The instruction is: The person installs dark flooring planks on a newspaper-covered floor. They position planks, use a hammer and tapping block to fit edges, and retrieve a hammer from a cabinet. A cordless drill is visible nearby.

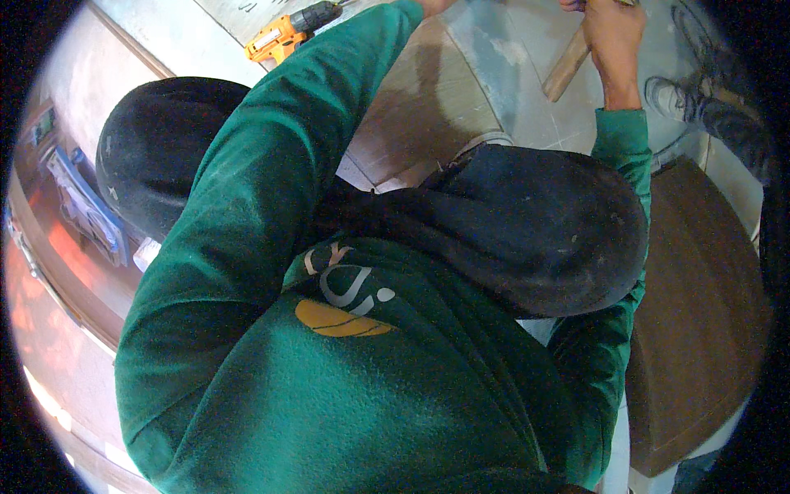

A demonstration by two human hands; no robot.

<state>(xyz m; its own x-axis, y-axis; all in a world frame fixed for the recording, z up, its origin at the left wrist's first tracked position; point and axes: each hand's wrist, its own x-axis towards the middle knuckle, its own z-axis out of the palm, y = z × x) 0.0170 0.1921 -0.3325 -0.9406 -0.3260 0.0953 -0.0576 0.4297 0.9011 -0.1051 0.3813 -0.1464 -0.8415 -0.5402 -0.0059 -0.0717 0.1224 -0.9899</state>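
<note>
Right hand [613, 37] clenched around wooden handle [566, 72], probably hammer, head out of frame. Left hand [432, 5] mostly cut off at top edge, grip unreadable. Orange cordless drill [290, 31] lying idle on floor [527, 49]. Work under way, progress unclear.

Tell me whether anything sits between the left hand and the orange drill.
Nothing visible does. The drill lies on the pale board at the top, just left of the green left sleeve. The left hand is mostly cut off by the frame's top edge. The right hand grips a wooden handle.
</note>
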